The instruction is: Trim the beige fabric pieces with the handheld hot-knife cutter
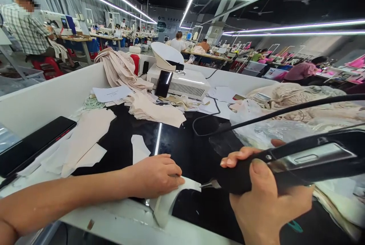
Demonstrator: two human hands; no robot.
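Observation:
My left hand presses on a white curved fabric piece, with its fingers close together. The piece stretches right from under the fingertips and hangs down over the front edge of the table. In my right hand is a black corded handheld tool, with fingers and thumb wrapped around its body. The tool's small metal tip is at the right end of the white piece; whether they touch I cannot tell. Behind my left hand a small white cut piece lies on the glossy black work surface.
Pale cut pieces and a long black device lie left. A fabric stack, a standing phone and a vented white box are behind. A black cable crosses the right, before lace fabric. Other people sit farther off.

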